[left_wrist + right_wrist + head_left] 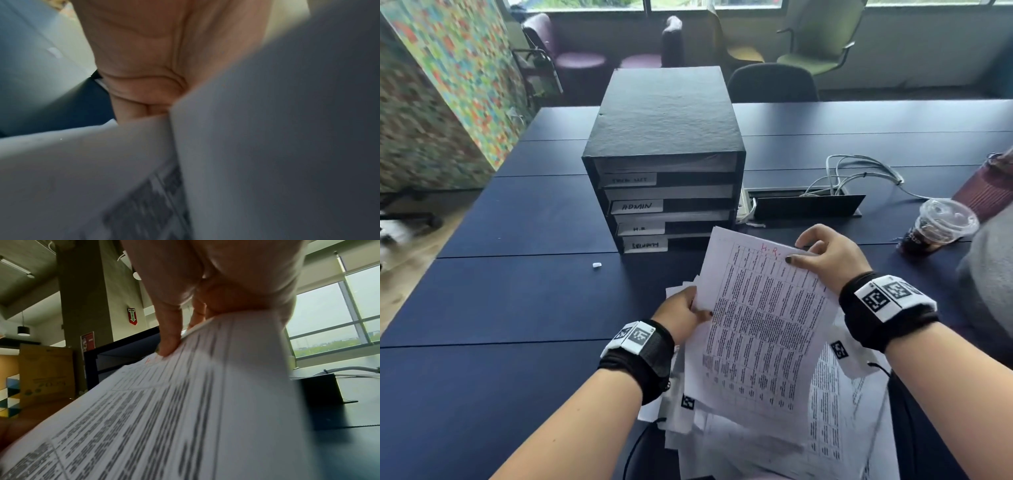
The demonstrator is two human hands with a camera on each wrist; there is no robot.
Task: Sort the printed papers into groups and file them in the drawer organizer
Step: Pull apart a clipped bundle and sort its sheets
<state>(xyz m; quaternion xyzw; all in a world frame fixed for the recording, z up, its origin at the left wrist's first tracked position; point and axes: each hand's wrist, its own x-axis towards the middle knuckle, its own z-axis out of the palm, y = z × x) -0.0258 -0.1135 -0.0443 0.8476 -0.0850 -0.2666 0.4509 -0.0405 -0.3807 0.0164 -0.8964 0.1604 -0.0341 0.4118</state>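
A printed sheet [763,322] with a table and a red "H.R." mark at its top is held up over a loose stack of papers [756,442] at the table's near edge. My right hand [822,255] pinches its top right corner, thumb on the print; in the right wrist view my right hand [174,337] grips the same sheet [164,418]. My left hand [688,313] holds the sheet's left edge together with papers beneath; in the left wrist view the left hand [144,91] curls around blurred papers [267,146]. The black drawer organizer [664,154] stands behind, drawers labelled ADMIN, H.R. and others.
A plastic cup with a dark drink [935,228] stands right of the papers. White cables [859,174] run into a table cable box [808,204]. A small white scrap [596,265] lies on the dark blue table [517,308]. Another person's sleeve [986,192] is at the right edge. Chairs stand behind.
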